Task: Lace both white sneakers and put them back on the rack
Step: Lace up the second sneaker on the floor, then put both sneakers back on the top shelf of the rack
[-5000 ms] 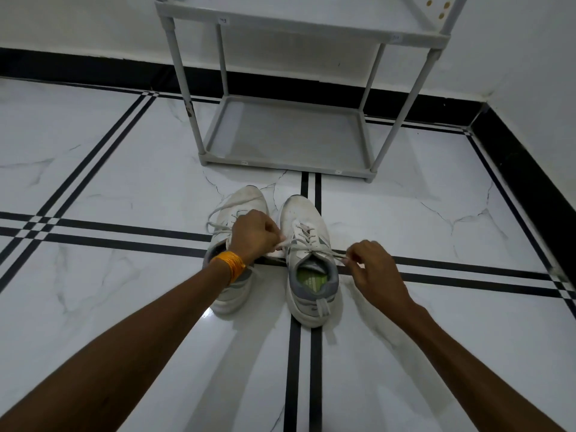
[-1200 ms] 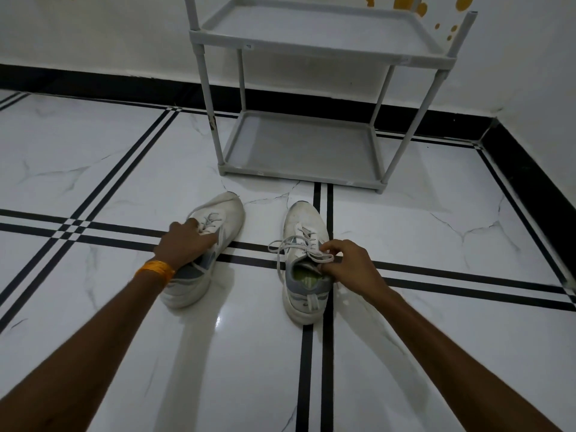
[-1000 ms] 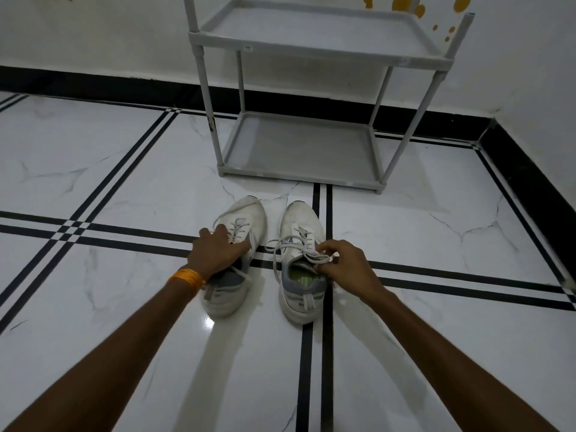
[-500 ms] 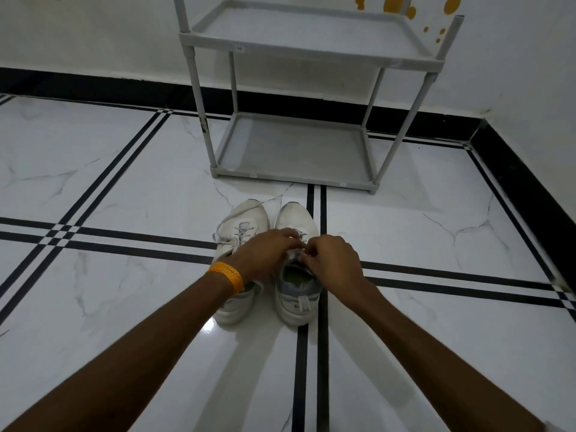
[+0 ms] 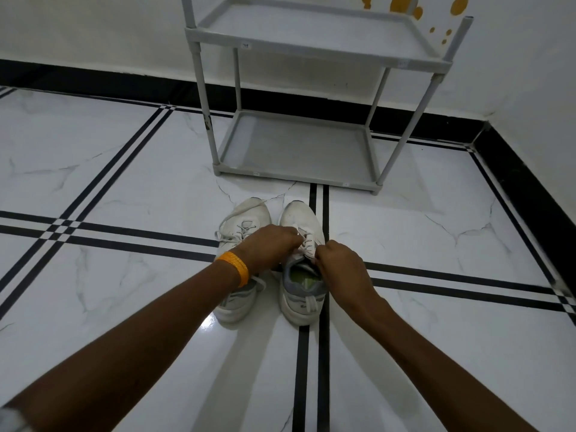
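Note:
Two white sneakers stand side by side on the floor, toes toward the rack: the left sneaker (image 5: 246, 215) and the right sneaker (image 5: 299, 215). My left hand (image 5: 270, 249), with an orange band on its wrist, reaches across the left sneaker and pinches the laces of the right one. My right hand (image 5: 338, 263) grips the same laces (image 5: 307, 244) at the shoe's opening. The green insole shows inside the right sneaker. The grey two-shelf rack (image 5: 299, 179) stands just beyond the toes, both shelves bare.
White marble floor with black double stripes (image 5: 124, 241) crossing under the shoes. A black skirting runs along the back wall and the right wall (image 5: 514, 188). Orange dots mark the wall above the rack's right post.
My left hand let go of the left sneaker after sliding it beside the right one, then joined my right hand on the right sneaker's laces. The hands have closed together.

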